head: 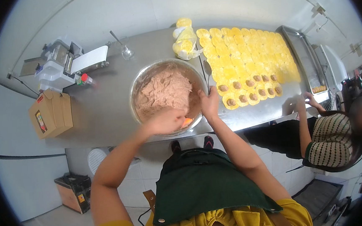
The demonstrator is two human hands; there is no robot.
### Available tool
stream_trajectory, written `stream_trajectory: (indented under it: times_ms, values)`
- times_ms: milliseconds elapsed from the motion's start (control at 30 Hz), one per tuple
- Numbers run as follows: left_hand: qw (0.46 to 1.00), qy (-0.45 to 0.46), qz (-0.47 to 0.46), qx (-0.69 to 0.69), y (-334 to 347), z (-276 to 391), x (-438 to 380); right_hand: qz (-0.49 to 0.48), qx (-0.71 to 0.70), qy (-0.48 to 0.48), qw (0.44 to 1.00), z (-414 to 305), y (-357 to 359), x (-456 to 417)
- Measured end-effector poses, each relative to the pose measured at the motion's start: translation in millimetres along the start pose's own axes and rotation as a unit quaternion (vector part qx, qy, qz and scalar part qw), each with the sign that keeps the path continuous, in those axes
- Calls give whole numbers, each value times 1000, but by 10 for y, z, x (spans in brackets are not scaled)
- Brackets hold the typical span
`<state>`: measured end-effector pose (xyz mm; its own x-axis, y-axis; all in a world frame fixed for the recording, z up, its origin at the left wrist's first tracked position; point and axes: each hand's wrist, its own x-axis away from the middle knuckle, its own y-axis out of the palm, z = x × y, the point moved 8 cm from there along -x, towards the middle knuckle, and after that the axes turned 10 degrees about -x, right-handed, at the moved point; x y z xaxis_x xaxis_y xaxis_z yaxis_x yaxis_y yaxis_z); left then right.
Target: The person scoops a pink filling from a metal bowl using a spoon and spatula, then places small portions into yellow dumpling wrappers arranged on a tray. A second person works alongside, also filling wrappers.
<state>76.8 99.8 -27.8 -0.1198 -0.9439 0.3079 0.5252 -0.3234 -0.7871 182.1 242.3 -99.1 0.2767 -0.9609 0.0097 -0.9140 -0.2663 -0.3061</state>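
Note:
A large steel mixing bowl (pixel 132 101) stands before me, filled with a pinkish-brown, paste-like filling (pixel 166 88). My left hand (pixel 166 122), slightly blurred, is inside the near side of the bowl, closed around an orange utensil (pixel 187 122); most of the utensil is hidden. At the right rim, my right hand (pixel 209 105) grips the bowl's edge. A metal spoon (pixel 207 68) points away just beyond that hand; whether its fingers touch the handle is unclear. Right of the bowl lie rows of round yellow wrappers (pixel 240 58), several in the nearest rows topped with filling dollops (pixel 243 98).
Behind the bowl sits a plastic bag of yellow wrappers (pixel 185 43). Leftward are a glass with a spoon (pixel 127 52), a red-capped jar (pixel 85 78), a white roller machine (pixel 58 66) and a cardboard box (pixel 53 114). A metal tray (pixel 302 54) and another person (pixel 327 140) are at right.

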Motion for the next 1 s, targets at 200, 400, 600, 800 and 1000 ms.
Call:
stream_trajectory:
  times_ms: [200,400,600,800,1000]
  values:
    - [907,-153,133,370,-403,-395,432,-18,38,-197,980,-593,-287,169]
    - [819,-201,114,525,-264,-477,507,-224,228,-347,881,-1134,-504,748]
    - [873,-205,146,417,-266,-595,535,-239,262,-377,855,-1369,-479,649]
    - [914,-121,339,185,92,-449,688,-365,511,-301,718,-1133,-11,747]
    - [792,-148,550,220,258,-415,761,-411,556,-318,649,-1741,85,844]
